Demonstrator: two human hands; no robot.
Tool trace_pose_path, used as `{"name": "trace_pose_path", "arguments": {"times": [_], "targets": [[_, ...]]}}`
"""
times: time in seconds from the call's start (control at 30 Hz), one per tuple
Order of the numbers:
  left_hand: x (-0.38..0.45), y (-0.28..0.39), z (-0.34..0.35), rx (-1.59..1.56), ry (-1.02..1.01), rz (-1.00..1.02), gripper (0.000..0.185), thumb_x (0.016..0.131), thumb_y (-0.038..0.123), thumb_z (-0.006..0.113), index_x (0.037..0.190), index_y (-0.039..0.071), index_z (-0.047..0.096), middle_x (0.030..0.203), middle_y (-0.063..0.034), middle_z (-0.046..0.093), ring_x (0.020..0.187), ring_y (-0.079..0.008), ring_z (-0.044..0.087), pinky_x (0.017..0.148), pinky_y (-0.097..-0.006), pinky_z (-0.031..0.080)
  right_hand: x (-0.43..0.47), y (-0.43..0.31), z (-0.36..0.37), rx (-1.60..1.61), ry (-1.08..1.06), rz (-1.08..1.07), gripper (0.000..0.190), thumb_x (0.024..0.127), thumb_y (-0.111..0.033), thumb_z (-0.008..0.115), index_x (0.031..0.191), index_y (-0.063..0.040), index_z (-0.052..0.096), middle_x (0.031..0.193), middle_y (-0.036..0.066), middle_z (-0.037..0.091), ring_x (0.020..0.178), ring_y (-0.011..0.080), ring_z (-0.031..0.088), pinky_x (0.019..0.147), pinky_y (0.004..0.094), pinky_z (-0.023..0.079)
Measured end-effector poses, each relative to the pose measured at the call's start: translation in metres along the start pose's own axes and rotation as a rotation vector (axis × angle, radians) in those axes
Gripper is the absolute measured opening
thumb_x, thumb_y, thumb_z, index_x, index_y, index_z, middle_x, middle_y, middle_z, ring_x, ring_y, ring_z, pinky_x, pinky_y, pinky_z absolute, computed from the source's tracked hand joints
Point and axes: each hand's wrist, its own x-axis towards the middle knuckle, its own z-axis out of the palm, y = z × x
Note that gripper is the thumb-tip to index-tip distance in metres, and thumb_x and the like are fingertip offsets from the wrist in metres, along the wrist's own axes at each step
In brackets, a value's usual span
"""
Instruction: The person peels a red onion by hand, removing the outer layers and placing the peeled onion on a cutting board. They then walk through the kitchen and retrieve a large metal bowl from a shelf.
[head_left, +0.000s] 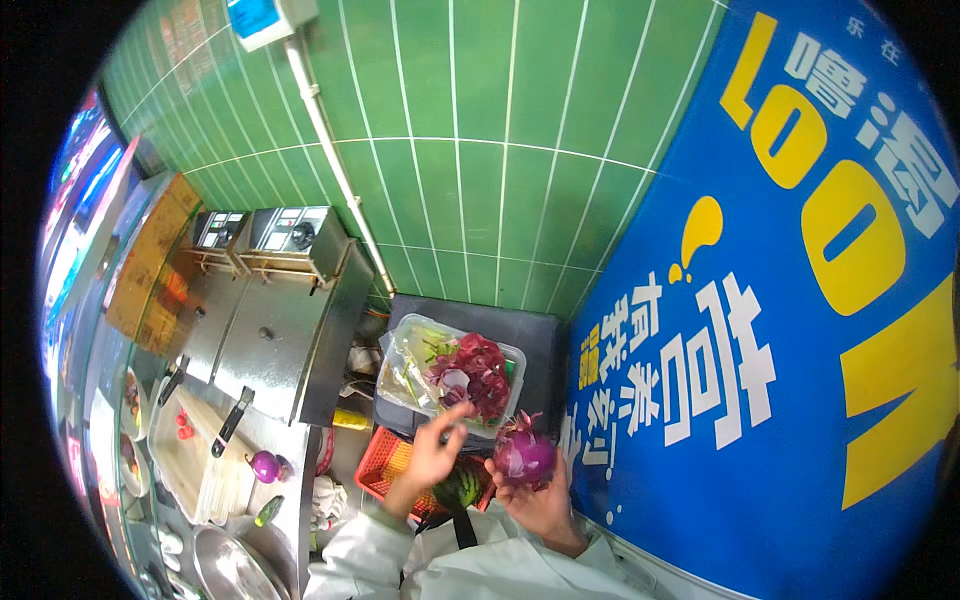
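A large red onion (525, 456) with loose papery skin at its top rests in my right hand (541, 504), the fingers curled around its underside. My left hand (439, 448) is raised just left of it, fingers apart and with nothing visible in them. It hovers over the near edge of a clear plastic tub (516, 375). Inside the tub lie a heap of dark red onion skins (484, 367) and green vegetable trimmings with plastic film (420, 356). The tub sits on a dark flat surface (544, 349) against the green wall.
Below the tub, a red plastic basket (381, 457) holds a dark-striped watermelon (461, 487). On the steel counter at left are another red onion (266, 466), a piece of cucumber (268, 511), a tray (169, 465) with small tomatoes, a steel bowl (232, 562) and fryers (292, 232).
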Motion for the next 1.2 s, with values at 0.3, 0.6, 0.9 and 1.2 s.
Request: {"name": "trace_pose_path", "arguments": {"times": [0.3, 0.6, 0.9, 1.2], "targets": [[-0.033, 0.075, 0.016, 0.178, -0.145, 0.261, 0.071, 0.069, 0.016, 0.079, 0.131, 0.008, 0.047, 0.131, -0.0179, 0.046, 0.117, -0.0337, 0.050, 0.094, -0.0386, 0.045, 0.001, 0.011, 0.018, -0.309, 0.169, -0.096, 0.075, 0.085, -0.062, 0.046, 0.132, -0.005, 0.043, 0.128, 0.016, 0.052, 0.115, 0.0312, 0.052, 0.101, 0.0442, 0.038], [-0.046, 0.062, -0.001, 0.103, -0.126, 0.262, 0.044, 0.080, 0.016, 0.069, 0.121, 0.004, 0.057, 0.128, -0.0187, 0.052, 0.114, -0.0333, 0.053, 0.094, -0.0380, 0.044, 0.001, 0.011, 0.015, -0.520, 0.273, -0.166, 0.057, 0.090, -0.052, 0.046, 0.129, -0.009, 0.046, 0.128, 0.011, 0.052, 0.119, 0.0259, 0.050, 0.104, 0.0483, 0.037], [-0.059, 0.081, -0.005, 0.264, -0.110, 0.289, 0.052, 0.080, 0.017, 0.067, 0.126, 0.000, 0.050, 0.130, -0.0212, 0.050, 0.116, -0.0348, 0.053, 0.095, -0.0373, 0.044, -0.005, 0.017, 0.014, -0.581, 0.255, -0.108, 0.070, 0.088, -0.061, 0.044, 0.134, -0.009, 0.038, 0.133, 0.013, 0.047, 0.121, 0.0298, 0.048, 0.101, 0.0475, 0.042], [-0.064, 0.082, 0.004, 0.590, 0.013, 0.408, 0.050, 0.073, 0.003, 0.060, 0.121, -0.010, 0.049, 0.119, -0.0252, 0.057, 0.098, -0.0350, 0.063, 0.082, -0.0388, 0.053, -0.006, 0.015, 0.000, -0.656, 0.267, -0.081, 0.072, 0.085, -0.056, 0.054, 0.135, -0.008, 0.036, 0.133, 0.014, 0.046, 0.119, 0.0294, 0.050, 0.102, 0.0469, 0.042]]}}
